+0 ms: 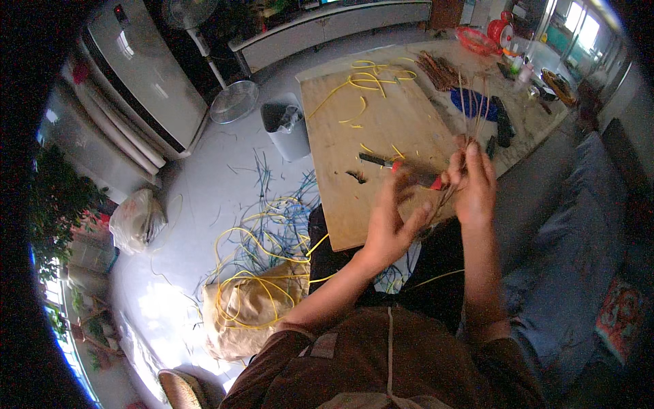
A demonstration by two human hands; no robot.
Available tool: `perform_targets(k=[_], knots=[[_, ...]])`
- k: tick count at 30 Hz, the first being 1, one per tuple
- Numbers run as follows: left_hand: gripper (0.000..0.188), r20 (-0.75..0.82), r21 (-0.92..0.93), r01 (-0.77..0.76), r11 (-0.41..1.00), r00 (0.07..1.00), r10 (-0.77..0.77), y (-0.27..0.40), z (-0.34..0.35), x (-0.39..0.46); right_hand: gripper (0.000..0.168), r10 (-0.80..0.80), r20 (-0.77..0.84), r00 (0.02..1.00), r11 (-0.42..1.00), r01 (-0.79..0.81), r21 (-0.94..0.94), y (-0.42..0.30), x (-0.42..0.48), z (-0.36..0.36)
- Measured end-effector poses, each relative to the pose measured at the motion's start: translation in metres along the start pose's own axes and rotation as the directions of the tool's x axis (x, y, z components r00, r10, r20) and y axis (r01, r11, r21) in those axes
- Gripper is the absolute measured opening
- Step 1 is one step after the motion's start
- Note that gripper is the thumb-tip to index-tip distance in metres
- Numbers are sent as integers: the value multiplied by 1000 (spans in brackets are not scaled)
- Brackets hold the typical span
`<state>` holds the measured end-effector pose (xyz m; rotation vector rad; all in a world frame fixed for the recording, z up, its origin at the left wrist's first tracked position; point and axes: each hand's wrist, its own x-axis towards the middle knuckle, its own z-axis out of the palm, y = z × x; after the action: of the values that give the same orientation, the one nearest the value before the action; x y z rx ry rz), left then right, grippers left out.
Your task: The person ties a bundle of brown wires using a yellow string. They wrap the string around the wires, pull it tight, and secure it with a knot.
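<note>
My right hand grips a bundle of thin copper-coloured wires. Their loose ends fan out above the fingers, and the lower part of the bundle slants down toward my left hand. That hand is blurred, its fingers spread, with nothing visible in its grasp. Just beyond it lies a tool with a black end and red parts, partly hidden by the fingers. The wooden board under both hands carries short scraps of yellow insulation, a small dark clump and loops of yellow cable.
Right of the board are a brown wire bundle, a blue round item and a black object. A waste bin stands by the table. Blue and green strands and a tan sack with yellow cable cover the floor.
</note>
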<state>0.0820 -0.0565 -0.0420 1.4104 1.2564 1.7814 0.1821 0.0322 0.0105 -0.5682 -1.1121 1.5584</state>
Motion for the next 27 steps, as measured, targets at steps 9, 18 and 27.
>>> perform_targets(k=[9,18,27], knots=[[26,364,-87,467,880,837,-409,-4,33,-28,29,131,118,984,931,-163,325,-14,20,-29],[32,411,-473,673,568,739,-533,-31,46,-14,27,-73,-48,996,979,80,186,-9,18,-43],[43,325,-496,699,515,699,-637,-14,49,7,26,-109,-108,988,982,124,141,-3,22,-43]])
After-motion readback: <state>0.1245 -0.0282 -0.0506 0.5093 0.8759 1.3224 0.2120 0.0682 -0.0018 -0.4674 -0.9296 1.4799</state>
